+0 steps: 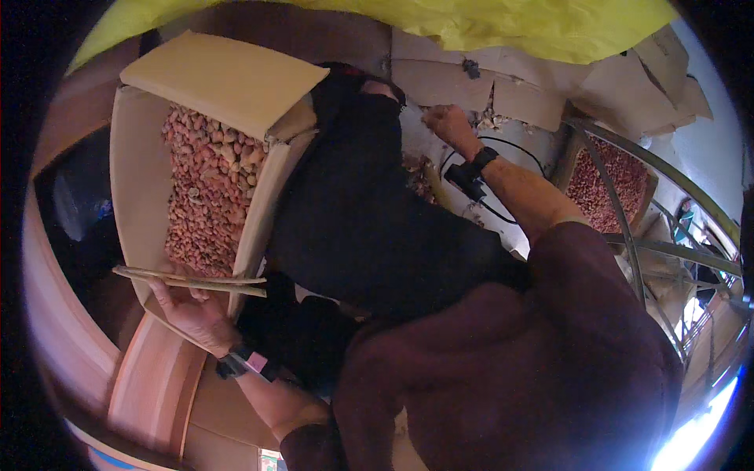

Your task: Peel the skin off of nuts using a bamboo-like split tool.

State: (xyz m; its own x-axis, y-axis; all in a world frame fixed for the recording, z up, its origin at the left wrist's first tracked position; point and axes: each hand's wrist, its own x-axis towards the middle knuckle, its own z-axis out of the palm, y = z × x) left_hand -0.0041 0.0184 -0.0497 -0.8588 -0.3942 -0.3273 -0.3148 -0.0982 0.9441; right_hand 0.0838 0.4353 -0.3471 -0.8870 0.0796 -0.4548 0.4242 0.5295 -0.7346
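A cardboard box (138,176) stands left of my leg, one flap (224,82) folded over its far end. Inside lie many small reddish-brown nuts or bulbs (206,194), with larger tan ones towards the far right corner. Two thin sticks (194,280) cross the box's near end. My left hand (197,321) is at that end, its fingers reaching up to the sticks and partly hidden by them; whether it grips anything is unclear. My right hand (450,126) is raised beyond my knee, fingers bunched, over the littered floor. Anything between its fingertips is too small to tell.
Loose skins and scraps (419,176) litter the floor by a black cable (518,144). A second box of reddish pieces (609,182) sits behind a metal frame (624,235) at right. Yellow sheeting (471,23) hangs along the top; flattened cardboard (442,88) lies beneath it.
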